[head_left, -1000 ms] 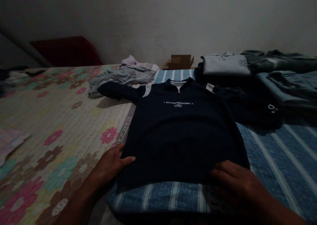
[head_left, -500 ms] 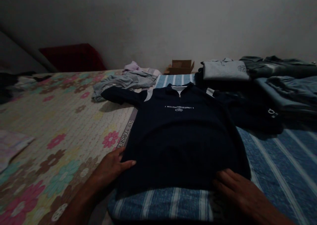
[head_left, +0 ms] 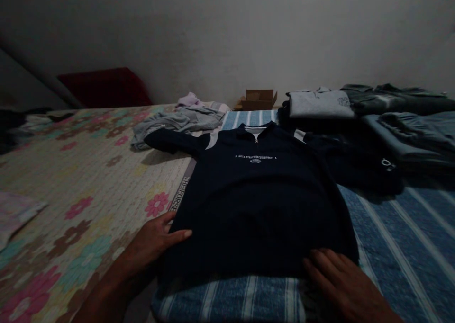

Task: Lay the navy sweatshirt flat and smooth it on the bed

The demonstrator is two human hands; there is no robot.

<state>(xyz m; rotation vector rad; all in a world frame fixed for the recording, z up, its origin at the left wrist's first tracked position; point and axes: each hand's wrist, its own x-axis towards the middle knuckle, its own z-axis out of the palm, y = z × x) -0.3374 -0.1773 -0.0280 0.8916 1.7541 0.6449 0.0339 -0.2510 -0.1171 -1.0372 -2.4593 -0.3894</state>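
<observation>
A dark navy zip-neck shirt (head_left: 256, 200) with small white chest lettering lies spread face up across a blue striped cloth (head_left: 398, 247), its left sleeve reaching onto the floral sheet. My left hand (head_left: 154, 242) rests at the shirt's lower left corner, thumb on top of the hem and fingers at its edge. At the lower right corner of the hem lies my right hand (head_left: 337, 278), fingers stretched flat on the fabric.
A floral sheet (head_left: 71, 204) covers the left of the bed. Rumpled grey clothes (head_left: 181, 119) lie behind the shirt. Folded grey and blue garments (head_left: 373, 119) are stacked at the right. A small cardboard box (head_left: 258, 99) sits by the wall.
Both hands have slid slightly toward me along the shirt's bottom hem. The view has tilted up a little. The shirt lies where it was.
</observation>
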